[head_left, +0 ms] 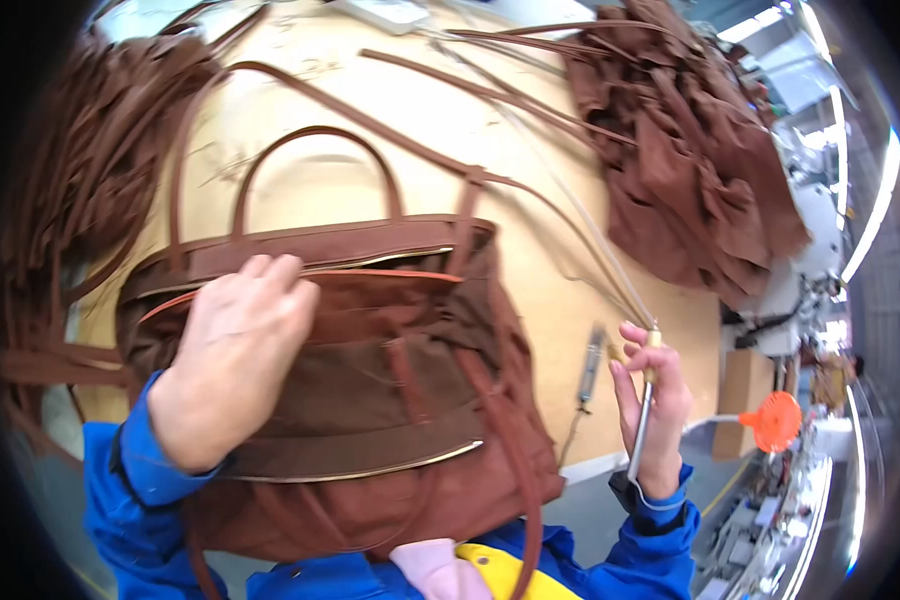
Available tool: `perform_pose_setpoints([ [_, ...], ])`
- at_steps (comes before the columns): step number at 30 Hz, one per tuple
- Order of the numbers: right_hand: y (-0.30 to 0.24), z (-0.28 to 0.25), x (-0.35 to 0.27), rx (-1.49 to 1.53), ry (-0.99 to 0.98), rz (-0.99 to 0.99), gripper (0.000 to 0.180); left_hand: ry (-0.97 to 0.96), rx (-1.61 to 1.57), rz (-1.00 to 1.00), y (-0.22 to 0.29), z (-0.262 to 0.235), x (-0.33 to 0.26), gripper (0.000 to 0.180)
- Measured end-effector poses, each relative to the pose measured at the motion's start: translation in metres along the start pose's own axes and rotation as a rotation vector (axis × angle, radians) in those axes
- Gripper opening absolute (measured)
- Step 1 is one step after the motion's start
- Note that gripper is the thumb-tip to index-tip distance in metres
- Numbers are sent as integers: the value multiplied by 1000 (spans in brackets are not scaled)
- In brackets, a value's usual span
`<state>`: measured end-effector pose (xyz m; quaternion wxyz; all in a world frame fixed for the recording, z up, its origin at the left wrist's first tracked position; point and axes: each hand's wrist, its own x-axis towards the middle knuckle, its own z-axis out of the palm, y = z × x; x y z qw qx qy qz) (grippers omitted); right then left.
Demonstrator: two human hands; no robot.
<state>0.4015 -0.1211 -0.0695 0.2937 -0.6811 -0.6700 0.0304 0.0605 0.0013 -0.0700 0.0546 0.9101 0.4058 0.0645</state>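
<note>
A brown handbag lies in front of me, its mouth parted and the dark brown lining showing. It has gold-toned zips, an orange-edged strip and an upright looped handle. My left hand is closed at the bag's opening, fingers bent over the orange-edged strip; their tips are hidden. Right of the bag, my right hand grips a slim metal tube with a brass-coloured fitting, held upright. A thin pale line runs from the fitting toward the far side of the table.
Brown bags with straps are heaped at the far left and far right. A long brown strap crosses the table. A small grey tool with a wire lies near the right edge. Beyond stand a cardboard box and an orange disc-shaped thing.
</note>
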Motion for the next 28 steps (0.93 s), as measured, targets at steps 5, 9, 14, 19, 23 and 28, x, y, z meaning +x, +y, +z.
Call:
perform_pose_setpoints([
  [5, 36, -8, -17, -221, -2, 146, 20, 35, -415, 20, 16, 18, 5, 27],
  [9, 60, 6, -31, -235, -23, 189, 22, -13, -683, 55, 23, 43, 18, 30],
  [14, 77, 20, -40, -303, -48, 212, 22, -204, -1029, -89, 19, 54, 30, 32],
  [19, 105, 9, -52, -292, -15, 214, 17, -250, -1079, -57, 15, 65, 36, 31],
  [23, 70, -2, -26, 104, 141, 228, 16, -339, -1142, -70, 11, 63, 38, 27],
  [28, -35, 13, 4, 303, -247, -230, 23, -418, -1164, -99, 5, 67, 39, 27],
])
